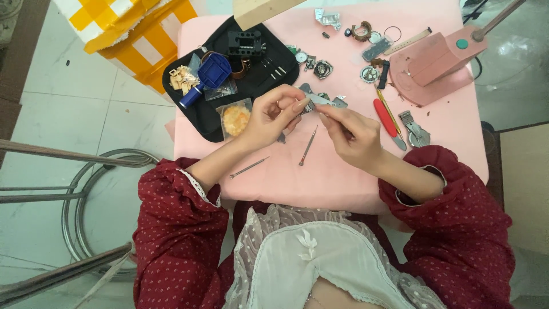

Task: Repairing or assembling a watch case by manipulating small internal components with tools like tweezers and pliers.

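L hand (269, 117) & R hand (351, 136) both pinch-grip a small metal watch part (320, 102) over the pink surface (320, 171), just right of black tool case (251, 74); risk: part could slip, lost among loose bits nearby.

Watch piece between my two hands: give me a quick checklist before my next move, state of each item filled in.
1. Metal watch piece held by both the left hand and the right hand: ok.
2. Piece held over the pink table, not past its edge: ok.
3. Two thin screwdrivers lying free on the table below the hands: ok.
4. Red-handled tool beside the right hand, untouched: ok.
5. Black tool case open beside the left hand: ok.
6. Exact grip point on the piece: cannot tell, fingers hide it.
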